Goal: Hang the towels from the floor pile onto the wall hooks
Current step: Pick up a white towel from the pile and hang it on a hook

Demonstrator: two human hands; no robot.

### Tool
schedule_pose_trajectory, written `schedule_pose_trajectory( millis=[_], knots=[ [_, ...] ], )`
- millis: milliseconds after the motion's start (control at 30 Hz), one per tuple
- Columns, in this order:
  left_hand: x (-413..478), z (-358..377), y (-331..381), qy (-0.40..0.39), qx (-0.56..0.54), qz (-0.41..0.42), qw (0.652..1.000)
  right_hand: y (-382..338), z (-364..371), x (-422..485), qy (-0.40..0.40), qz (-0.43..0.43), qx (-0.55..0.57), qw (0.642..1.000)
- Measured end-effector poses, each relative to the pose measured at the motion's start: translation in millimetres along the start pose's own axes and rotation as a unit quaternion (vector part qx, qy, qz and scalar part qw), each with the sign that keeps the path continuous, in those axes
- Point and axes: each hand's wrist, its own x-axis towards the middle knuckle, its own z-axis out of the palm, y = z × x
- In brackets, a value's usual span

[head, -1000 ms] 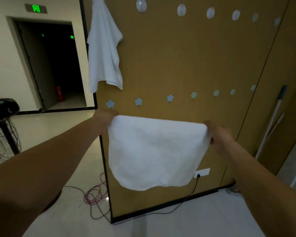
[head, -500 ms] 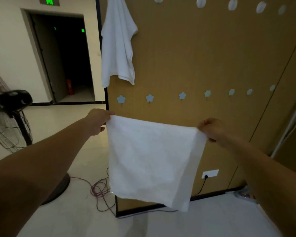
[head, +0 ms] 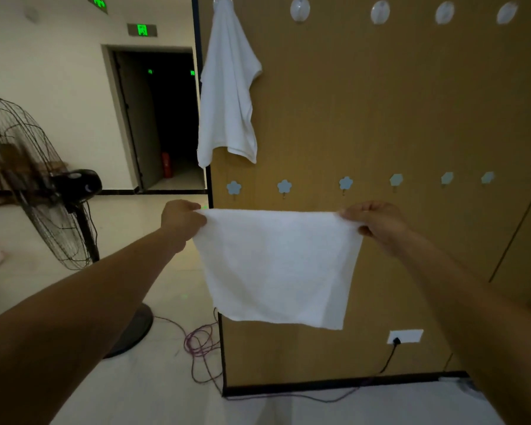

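held towel (head: 276, 265): plain white all over
hung towel (head: 227, 96): white too, plain
wall panel (head: 380, 102): ochre-tan, fine even grain, thin dark seam lines at rt
panel edge (head: 196, 26): black trim
upper hooks (head: 300, 9): pale translucent grey-white discs
lower hooks (head: 284, 187): lt blue, flower-shaped
skirting (head: 319, 386): black strip
floor (head: 166, 394): pale cream, glossy, uniform
cable (head: 200, 342): purple-pink
socket (head: 410, 335): white plate w/ black plug (head: 396, 341) & black lead
fan (head: 34, 185): black motor, dark wire grille, black base
exit sign (head: 142, 30): green glow on grey box
side wall (head: 59, 72): off-white, plain
doorway (head: 172, 118): near black inside, grey frame, 2 small green lights
extinguisher (head: 165, 164): red
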Motion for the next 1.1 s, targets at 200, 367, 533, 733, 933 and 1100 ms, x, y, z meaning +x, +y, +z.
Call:
schedule_pose_trajectory(
  millis=[200, 367, 533, 733, 933, 1100],
  knots=[
    [-9, 0, 6, 0.004, 0.198, 0.077, 0.977, 6, -7, 9, 0.031, -0.029, -0.132, 0.990],
    [-15, 6, 26, -0.010, 0.376, 0.159, 0.913, -1, -19, 20, 0.087, -0.128, -0.276, 0.949],
    [-27, 29, 51, 0.037, 0.264, 0.213, 0.940, -12, -23, 20, 0.122, -0.182, -0.153, 0.963],
    [-49, 58, 79, 0.026, -0.129, 0.093, 0.987, -22, -28, 24, 0.062, -0.175, -0.027, 0.982],
    [-45, 68, 108, -0.030, -0.144, 0.089, 0.985, -34, -26, 36, -0.110, -0.194, -0.164, 0.961],
    [-20, 70, 126, -0.246, 0.113, 0.179, 0.946, -52, -10, 67, -0.041, -0.226, -0.116, 0.966]
  ],
)
